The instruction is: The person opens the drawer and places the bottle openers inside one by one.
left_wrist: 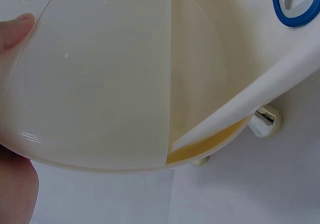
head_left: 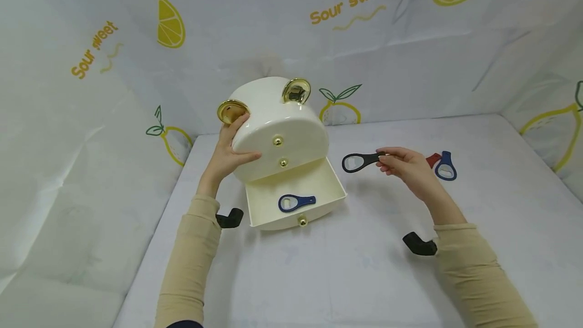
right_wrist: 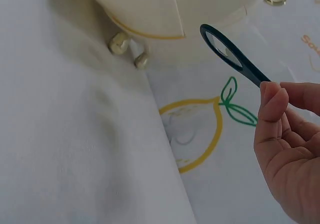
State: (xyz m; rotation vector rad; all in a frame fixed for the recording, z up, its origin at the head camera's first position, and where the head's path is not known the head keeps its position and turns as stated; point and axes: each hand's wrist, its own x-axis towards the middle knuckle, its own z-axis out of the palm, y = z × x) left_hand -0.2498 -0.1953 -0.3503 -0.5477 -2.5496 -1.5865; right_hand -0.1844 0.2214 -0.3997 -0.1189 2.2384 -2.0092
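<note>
A white round-fronted drawer box (head_left: 268,110) with gold ears stands at the back of the table. Its bottom drawer (head_left: 259,206) is pulled out, and a blue bottle opener (head_left: 297,201) lies inside. My left hand (head_left: 226,151) grips the box's left side below the ear, thumb across the front; the left wrist view shows that thumb (left_wrist: 17,30) near the seam between drawers. To the right of the drawer, my right hand (head_left: 403,166) pinches a black bottle opener (head_left: 362,161) by its handle end, held above the table with its ring towards the box.
Behind my right hand, a red bottle opener (head_left: 433,159), partly hidden, and another blue bottle opener (head_left: 446,167) lie on the white tablecloth (head_left: 346,277). A lemon-printed cloth wall (head_left: 255,24) rises close behind the box. Black mounts stick out from both wrists.
</note>
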